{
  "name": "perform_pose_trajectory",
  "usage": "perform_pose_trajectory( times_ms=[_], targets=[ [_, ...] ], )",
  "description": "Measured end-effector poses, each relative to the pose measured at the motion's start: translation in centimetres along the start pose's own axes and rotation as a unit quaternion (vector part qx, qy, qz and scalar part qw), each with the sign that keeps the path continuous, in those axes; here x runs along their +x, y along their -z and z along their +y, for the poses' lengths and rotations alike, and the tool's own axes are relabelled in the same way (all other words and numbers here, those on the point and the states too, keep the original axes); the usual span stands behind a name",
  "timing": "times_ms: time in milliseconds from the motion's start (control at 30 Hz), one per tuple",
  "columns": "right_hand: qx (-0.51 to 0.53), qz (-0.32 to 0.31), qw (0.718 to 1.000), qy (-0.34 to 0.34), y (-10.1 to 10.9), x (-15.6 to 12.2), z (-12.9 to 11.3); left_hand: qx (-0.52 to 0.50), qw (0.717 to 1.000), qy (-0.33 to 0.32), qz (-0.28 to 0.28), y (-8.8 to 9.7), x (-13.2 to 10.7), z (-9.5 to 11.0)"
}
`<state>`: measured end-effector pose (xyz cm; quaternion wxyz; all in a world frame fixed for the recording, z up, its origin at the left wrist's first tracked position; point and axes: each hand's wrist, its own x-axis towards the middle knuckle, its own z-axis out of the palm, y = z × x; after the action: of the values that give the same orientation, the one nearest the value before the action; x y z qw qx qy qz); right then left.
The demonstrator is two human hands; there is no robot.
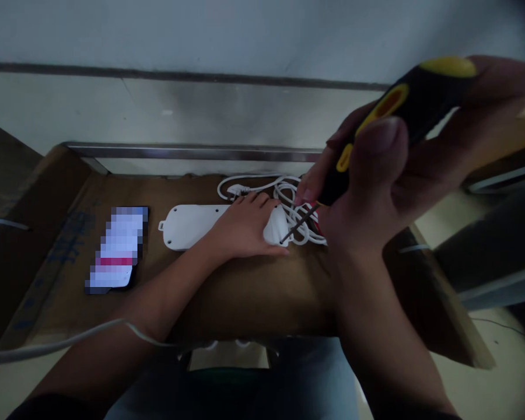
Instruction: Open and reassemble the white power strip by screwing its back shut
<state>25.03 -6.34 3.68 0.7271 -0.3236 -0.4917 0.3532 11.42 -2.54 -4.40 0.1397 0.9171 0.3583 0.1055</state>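
A white power strip (pixel 195 226) lies on the cardboard, its screw-holed back facing up. My left hand (pixel 247 224) wraps over its right part and holds it down. My right hand (pixel 376 175) grips a black and yellow screwdriver (pixel 402 111) by the handle. The screwdriver's thin shaft slants down to the left, and its tip meets the strip's right end near a corner hole. Whether the tip sits in a screw cannot be made out. A white cord (pixel 284 186) lies coiled behind and right of the strip, with its plug (pixel 237 190) behind my left hand.
A phone (pixel 118 248) with a blurred, lit screen lies on the cardboard (pixel 254 297) at the left. Raised cardboard flaps (pixel 39 192) stand at both sides. A metal rail (pixel 192 151) runs along the back, before a wall. A pale cord (pixel 70 338) crosses at lower left.
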Motion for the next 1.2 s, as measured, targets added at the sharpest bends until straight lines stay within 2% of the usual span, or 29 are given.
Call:
perform_pose_trajectory(
  times_ms=[33, 100, 167, 267, 400, 533, 700, 800, 967, 1200],
  targets=[
    [0.001, 0.053, 0.997, 0.062, -0.8, -0.1, 0.0, 0.001, 1.0, 0.0, -0.001, 0.0, 0.0, 0.0],
    [0.006, 0.089, 0.984, 0.154, -1.7, 0.1, 0.2, -0.001, 1.0, 0.001, 0.0, 0.1, 0.0, 0.1],
    [0.03, 0.066, 0.98, 0.183, -1.8, 0.9, 0.7, -0.006, 1.0, -0.006, -0.001, 0.2, -0.1, 0.0],
    [0.077, 0.019, 0.978, 0.192, -0.4, 2.4, 1.5, -0.019, 0.999, -0.049, 0.012, 0.3, -0.2, -0.3],
    [0.09, -0.032, 0.983, 0.154, 1.4, 3.5, 2.1, -0.028, 0.991, -0.12, 0.048, 0.6, -0.6, -0.4],
    [0.099, -0.032, 0.988, 0.11, 1.2, 3.1, 1.5, -0.04, 0.986, -0.153, 0.047, 0.9, -0.9, 0.4],
    [0.148, -0.036, 0.986, 0.062, 0.3, 2.5, 0.6, -0.115, 0.98, -0.156, 0.039, 0.8, -1.1, 1.7],
    [0.153, -0.042, 0.985, 0.068, 0.4, 2.6, 0.7, -0.16, 0.973, -0.16, 0.045, 1.0, -1.2, 2.0],
    [0.179, -0.056, 0.981, 0.054, 0.8, 2.7, 0.9, -0.202, 0.968, -0.139, 0.049, 1.3, -1.2, 2.0],
    [0.188, -0.053, 0.98, 0.04, 0.9, 2.8, 0.9, -0.221, 0.958, -0.168, 0.068, 0.2, -1.0, 1.4]
  ],
)
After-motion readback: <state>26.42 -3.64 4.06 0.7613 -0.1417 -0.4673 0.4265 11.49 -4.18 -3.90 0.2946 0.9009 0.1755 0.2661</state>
